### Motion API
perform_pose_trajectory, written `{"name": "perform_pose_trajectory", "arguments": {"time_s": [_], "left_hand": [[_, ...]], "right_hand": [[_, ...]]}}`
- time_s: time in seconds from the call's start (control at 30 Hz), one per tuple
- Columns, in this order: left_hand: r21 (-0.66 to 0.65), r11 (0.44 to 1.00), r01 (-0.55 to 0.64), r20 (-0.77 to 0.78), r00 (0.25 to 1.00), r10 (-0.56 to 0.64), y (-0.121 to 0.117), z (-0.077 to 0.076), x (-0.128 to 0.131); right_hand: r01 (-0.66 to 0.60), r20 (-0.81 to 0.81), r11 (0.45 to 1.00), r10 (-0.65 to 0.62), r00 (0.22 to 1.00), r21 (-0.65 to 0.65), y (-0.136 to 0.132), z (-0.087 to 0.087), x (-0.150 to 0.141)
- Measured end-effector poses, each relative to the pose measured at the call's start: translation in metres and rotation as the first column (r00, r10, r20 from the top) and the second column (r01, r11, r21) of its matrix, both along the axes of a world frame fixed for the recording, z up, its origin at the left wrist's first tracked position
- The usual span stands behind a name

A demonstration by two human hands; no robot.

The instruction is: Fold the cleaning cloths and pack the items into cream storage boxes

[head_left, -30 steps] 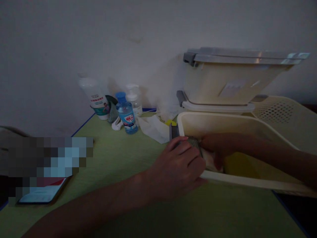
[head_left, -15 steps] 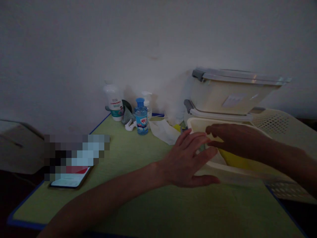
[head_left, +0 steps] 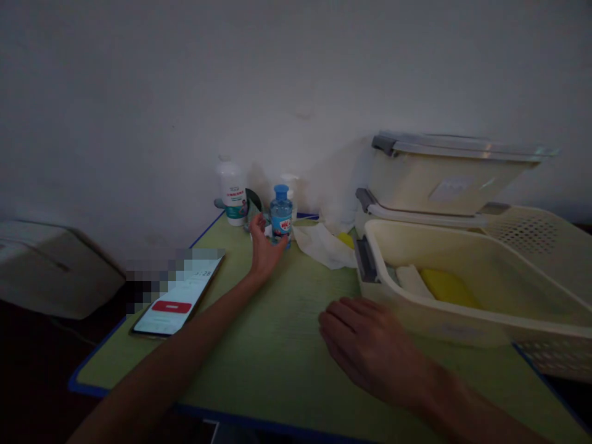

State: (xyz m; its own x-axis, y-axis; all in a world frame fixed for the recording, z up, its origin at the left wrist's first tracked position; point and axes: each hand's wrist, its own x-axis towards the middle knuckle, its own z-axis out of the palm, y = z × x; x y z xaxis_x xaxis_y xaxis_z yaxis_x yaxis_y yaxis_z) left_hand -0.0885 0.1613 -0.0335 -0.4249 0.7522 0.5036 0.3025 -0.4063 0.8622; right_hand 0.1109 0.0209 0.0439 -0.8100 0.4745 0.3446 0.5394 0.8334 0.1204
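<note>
My left hand [head_left: 264, 246] reaches to the small blue bottle [head_left: 280, 213]. Its fingers are spread at the bottle's left, and the thumb overlaps the lower front of it. A gap shows between fingers and bottle; whether the thumb touches cannot be told. My right hand [head_left: 365, 345] is low over the green table [head_left: 277, 345], back up, its fingers bent together; the palm side is hidden and nothing sticks out. Just beyond it stands the open cream storage box [head_left: 444, 317], with a yellow item [head_left: 448, 288] and a whitish cloth-like piece [head_left: 413, 282] inside.
A phone [head_left: 180, 296] with a lit screen lies at the left. Behind are a white bottle [head_left: 232, 191], a pump bottle [head_left: 291, 188] and white tissue [head_left: 324, 245]. Lidded bins [head_left: 457, 179] and a perforated basket [head_left: 531, 231] stand at the right by the wall.
My left hand has moved from the box's near corner leftward to the blue bottle. My right hand has come out from over the box to the table before it. The view has shifted left.
</note>
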Motion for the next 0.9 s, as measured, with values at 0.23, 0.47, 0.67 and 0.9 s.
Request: {"name": "perform_pose_trajectory", "arguments": {"time_s": [0.23, 0.47, 0.67, 0.9], "left_hand": [[-0.142, 0.959, 0.247, 0.053, 0.969, -0.242, 0.014, -0.015, -0.010], [-0.264, 0.925, 0.273, -0.002, 0.959, -0.283, 0.010, -0.011, -0.014], [-0.289, 0.901, 0.324, -0.050, 0.935, -0.352, 0.006, -0.011, -0.008], [-0.321, 0.844, 0.429, -0.055, 0.882, -0.469, -0.003, -0.010, -0.008]], "right_hand": [[0.161, -0.036, 0.939, -0.180, 0.983, -0.304, 0.049, -0.042, -0.015], [0.128, -0.125, 0.922, -0.185, 0.975, -0.364, 0.056, -0.057, -0.010], [0.076, -0.153, 0.935, -0.137, 0.979, -0.347, 0.055, -0.063, -0.008], [0.079, -0.168, 0.936, -0.144, 0.975, -0.343, 0.055, -0.065, -0.007]]}}
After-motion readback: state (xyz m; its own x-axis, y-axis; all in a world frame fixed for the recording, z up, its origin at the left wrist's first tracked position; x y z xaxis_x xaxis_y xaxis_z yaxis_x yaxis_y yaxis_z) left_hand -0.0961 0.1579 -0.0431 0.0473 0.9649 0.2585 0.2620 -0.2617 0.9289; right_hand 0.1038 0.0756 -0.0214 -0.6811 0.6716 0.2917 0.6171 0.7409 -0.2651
